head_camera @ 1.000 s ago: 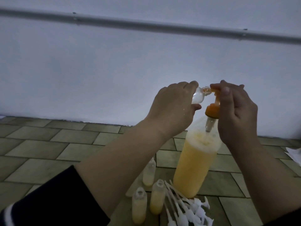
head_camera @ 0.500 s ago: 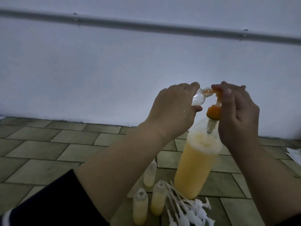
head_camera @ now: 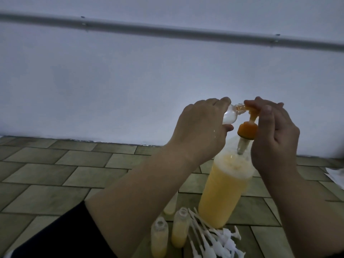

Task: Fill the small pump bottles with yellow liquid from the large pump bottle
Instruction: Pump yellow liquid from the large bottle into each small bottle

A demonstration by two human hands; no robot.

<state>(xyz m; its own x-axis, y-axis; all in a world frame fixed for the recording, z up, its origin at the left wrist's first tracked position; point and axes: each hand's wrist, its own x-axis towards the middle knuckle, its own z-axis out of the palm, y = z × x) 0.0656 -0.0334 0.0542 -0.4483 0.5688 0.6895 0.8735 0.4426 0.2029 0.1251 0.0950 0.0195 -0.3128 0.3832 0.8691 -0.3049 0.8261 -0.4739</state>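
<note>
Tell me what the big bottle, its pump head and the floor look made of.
Big bottle: likely clear plastic, since the yellow liquid shows through. Pump head: opaque orange, probably moulded plastic. Floor: matte greenish tiles with visible joints, ceramic or stone; too dim to tell.

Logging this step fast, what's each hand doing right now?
Left hand: closed around a small bottle, tipped to the pump spout.
Right hand: fingers on the orange pump head of the large bottle.

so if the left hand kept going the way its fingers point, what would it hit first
Most likely the orange pump head of the big bottle. The left hand holds a small bottle whose mouth already meets the spout. The right hand lies just beyond, though depth is unclear.
</note>
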